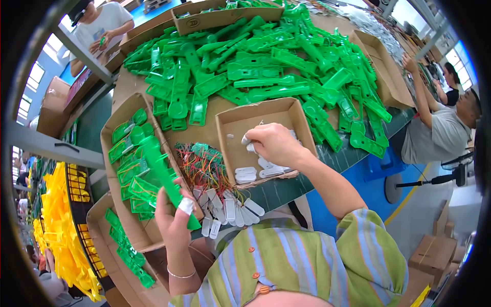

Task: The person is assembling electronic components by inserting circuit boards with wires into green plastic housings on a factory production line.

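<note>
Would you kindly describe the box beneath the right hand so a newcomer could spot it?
Find the big heap of green parts at the picture's top. Just below it, under the right hand, sits an open cardboard box. Unlike the long box of green parts to its left, it holds small white pieces.

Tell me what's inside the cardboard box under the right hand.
White oblong pieces lie inside the cardboard box, mainly nearside; anything beneath the right hand is hidden.

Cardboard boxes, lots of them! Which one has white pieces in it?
The box beneath the right hand, in front of the big green heap. White pieces lie inside it, while the two boxes to its left hold green parts.
</note>
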A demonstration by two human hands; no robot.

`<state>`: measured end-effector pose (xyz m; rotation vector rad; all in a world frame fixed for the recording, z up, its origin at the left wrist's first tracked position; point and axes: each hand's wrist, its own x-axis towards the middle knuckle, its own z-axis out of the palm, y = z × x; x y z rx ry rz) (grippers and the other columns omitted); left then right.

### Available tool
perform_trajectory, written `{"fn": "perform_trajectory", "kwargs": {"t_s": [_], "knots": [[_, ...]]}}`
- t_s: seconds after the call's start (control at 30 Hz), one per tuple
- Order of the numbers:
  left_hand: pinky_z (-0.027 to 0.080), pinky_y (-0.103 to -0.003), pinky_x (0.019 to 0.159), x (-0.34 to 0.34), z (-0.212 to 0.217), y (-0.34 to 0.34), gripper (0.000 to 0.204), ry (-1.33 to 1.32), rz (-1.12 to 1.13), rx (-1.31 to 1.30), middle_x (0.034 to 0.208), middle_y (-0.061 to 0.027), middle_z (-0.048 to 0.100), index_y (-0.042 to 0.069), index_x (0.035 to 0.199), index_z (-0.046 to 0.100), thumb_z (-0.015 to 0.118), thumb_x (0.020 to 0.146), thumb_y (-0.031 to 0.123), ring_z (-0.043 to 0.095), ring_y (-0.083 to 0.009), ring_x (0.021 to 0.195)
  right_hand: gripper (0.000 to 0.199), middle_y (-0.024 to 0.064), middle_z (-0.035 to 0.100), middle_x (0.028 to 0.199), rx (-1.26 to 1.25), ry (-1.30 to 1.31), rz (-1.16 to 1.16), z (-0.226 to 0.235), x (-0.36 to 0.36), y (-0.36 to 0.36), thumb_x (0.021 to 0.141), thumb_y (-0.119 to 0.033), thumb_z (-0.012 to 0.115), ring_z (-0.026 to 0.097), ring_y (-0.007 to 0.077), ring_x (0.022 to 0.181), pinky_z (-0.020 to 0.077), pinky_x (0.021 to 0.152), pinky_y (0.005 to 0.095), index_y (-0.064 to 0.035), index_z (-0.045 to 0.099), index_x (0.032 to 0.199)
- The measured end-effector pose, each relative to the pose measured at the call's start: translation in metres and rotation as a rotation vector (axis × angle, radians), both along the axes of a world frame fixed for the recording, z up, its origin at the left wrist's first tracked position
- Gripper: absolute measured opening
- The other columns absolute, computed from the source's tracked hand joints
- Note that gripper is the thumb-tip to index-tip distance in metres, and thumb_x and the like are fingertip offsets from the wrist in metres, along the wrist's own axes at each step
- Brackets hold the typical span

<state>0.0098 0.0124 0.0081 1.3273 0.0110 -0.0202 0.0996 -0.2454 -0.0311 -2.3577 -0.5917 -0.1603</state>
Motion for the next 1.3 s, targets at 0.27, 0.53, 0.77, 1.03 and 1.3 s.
{"fn": "perform_trajectory", "kwargs": {"t_s": [0.27,0.53,0.77,1.03,1.3], "knots": [[0.039,-0.036,0.088,-0.002,-0.01,0.003,0.092,-0.188,0.144,0.803,0.114,-0.0149,0.044,-0.002,0.136,0.017,0.071,0.061,0.004,0.047,-0.0263,0.1,0.011,0.0177,0.061,0.073,-0.431,0.187,0.191,0.0,0.01,0.047,0.066,-0.004,0.057,0.06,0.035,0.074,0.0478,0.064,0.0435,-0.0007,0.058,0.077],[0.035,-0.04,0.092,-0.001,-0.001,0.002,0.096,-0.172,0.102,0.871,0.115,-0.0193,0.04,-0.005,0.136,0.012,0.07,0.06,0.004,0.042,-0.0332,0.103,0.016,0.0188,0.06,0.074,-0.272,0.128,0.206,-0.041,-0.001,0.019,0.065,-0.001,0.053,0.058,0.0386,0.071,0.0464,0.066,0.0453,0.0008,0.056,0.081],[0.039,-0.035,0.089,0.0,0.003,-0.002,0.081,-0.152,0.13,0.864,0.113,-0.0172,0.045,-0.004,0.132,0.026,0.068,0.063,0.009,0.046,-0.0274,0.103,0.011,0.0085,0.056,0.089,0.337,0.52,0.069,0.02,-0.014,0.034,0.089,-0.01,0.043,0.055,0.0161,0.084,0.0433,0.07,0.0285,-0.0005,0.047,0.093],[0.043,-0.032,0.072,0.003,-0.003,-0.006,0.061,-0.318,0.14,0.808,0.094,-0.0116,0.052,-0.002,0.125,0.04,0.068,0.073,0.011,0.052,-0.0208,0.08,0.016,0.0006,0.049,0.09,0.874,0.576,0.227,0.032,-0.036,0.064,0.091,-0.01,0.044,0.046,0.0075,0.085,0.038,0.076,0.0201,-0.0002,0.049,0.102],[0.033,-0.017,0.05,-0.002,-0.022,0.002,0.021,-0.117,0.242,0.35,0.066,0.0034,0.054,-0.001,0.103,0.059,0.047,0.091,0.013,0.043,-0.0023,0.058,0.018,0.004,0.054,0.099,1.137,0.423,0.227,0.039,-0.05,0.069,0.087,-0.003,0.05,0.051,0.01,0.094,0.0399,0.083,0.0234,-0.0004,0.049,0.105]]}}
